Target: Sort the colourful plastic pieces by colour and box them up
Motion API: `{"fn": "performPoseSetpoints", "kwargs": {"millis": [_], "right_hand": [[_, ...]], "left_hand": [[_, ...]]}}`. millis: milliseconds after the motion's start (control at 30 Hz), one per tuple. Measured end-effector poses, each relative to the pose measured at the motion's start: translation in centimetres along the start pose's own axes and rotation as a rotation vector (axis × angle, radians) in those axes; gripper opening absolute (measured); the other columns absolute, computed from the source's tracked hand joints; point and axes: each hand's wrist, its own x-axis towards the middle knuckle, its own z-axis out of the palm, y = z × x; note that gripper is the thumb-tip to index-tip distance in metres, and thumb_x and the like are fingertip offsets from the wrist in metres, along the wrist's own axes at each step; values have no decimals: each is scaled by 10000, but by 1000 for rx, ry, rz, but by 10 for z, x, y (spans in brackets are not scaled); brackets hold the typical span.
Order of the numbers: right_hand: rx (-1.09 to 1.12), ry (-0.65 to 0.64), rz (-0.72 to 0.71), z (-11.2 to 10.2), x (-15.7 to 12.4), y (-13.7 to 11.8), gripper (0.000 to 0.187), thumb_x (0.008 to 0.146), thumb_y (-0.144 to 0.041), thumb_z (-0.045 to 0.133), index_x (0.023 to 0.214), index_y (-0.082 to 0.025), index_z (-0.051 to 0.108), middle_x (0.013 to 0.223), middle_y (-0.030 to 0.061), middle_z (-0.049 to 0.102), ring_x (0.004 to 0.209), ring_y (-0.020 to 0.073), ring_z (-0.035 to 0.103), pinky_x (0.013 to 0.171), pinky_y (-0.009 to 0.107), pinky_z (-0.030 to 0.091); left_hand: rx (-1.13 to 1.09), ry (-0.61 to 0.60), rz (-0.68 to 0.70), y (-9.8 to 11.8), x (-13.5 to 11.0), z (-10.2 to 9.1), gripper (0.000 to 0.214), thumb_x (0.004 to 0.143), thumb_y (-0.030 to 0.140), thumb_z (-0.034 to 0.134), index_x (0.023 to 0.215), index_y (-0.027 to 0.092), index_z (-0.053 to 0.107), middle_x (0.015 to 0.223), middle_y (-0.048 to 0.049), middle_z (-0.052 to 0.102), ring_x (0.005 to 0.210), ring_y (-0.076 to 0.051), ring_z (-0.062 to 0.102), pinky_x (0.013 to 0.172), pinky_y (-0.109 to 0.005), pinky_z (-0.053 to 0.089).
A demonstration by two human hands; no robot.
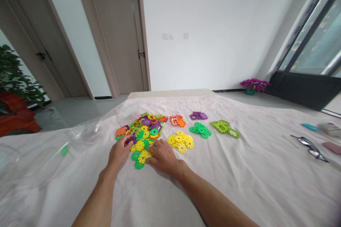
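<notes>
A mixed heap of flat plastic snowflake pieces point(145, 129) in several colours lies on a pale cloth-covered table point(239, 184). My left hand point(119, 151) rests at the heap's near left edge, fingers curled onto a purple piece. My right hand point(163, 155) lies at the heap's near right edge, fingertips pressed on a yellow piece point(144, 156). To the right sit sorted groups: yellow point(181, 141), orange point(177, 120), purple point(198, 115), dark green point(200, 129) and lime green point(224, 127).
A clear plastic container point(84, 131) and lid lie left of the heap. Glasses point(310, 147), a teal item point(309, 127) and small boxes sit at the table's right. Doors, a potted plant point(16, 78) and purple flowers point(254, 85) stand beyond.
</notes>
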Motion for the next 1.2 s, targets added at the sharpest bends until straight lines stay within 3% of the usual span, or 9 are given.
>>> {"fn": "performPoseSetpoints", "kwargs": {"millis": [267,500,700,833,967,1100,1200], "right_hand": [[65,37,43,14,4,-5,340,762,-461,769,997,-244,650,1036,45,634,985,238,523,842,346,381],[114,59,40,16,6,-3,351,700,-399,775,962,-223,622,980,36,666,938,225,546,793,317,374],[196,29,57,13,6,-5,53,790,-245,656,832,-214,665,804,-1,669,789,165,555,687,270,345],[231,10,89,8,5,-6,177,811,-301,682,969,-229,717,872,9,698,813,169,584,691,259,370],[197,-8,-3,9,4,-7,389,827,-402,716,1191,-269,682,1031,23,718,938,209,607,804,293,405],[109,-5,-41,16,5,-8,331,846,-431,699,1136,-271,689,1044,43,695,985,234,593,823,322,410],[132,7,-7,20,7,-7,356,786,-415,759,1094,-252,683,1065,47,677,998,229,586,826,315,415]], "left_hand": [[12,6,13,4,-2,-3,387,880,408,532,1196,222,656,1152,-52,734,974,-208,693,837,-280,503],[16,9,20,2,-2,-2,402,882,417,529,1210,218,649,1170,-55,727,972,-204,686,833,-278,501],[29,11,12,3,-2,-3,406,884,414,523,1214,213,649,1164,-58,725,947,-201,684,826,-277,496],[23,5,10,4,-3,-3,411,889,412,519,1225,211,642,1188,-60,718,969,-207,681,844,-287,492],[36,4,4,5,-3,-4,411,892,410,518,1228,209,644,1170,-61,726,981,-206,683,836,-276,494],[49,14,13,5,-2,-3,400,887,410,532,1216,218,654,1134,-53,739,950,-194,692,808,-257,501],[47,10,7,2,-1,-2,411,887,417,532,1224,215,652,1135,-56,739,939,-197,693,789,-261,504]]}}
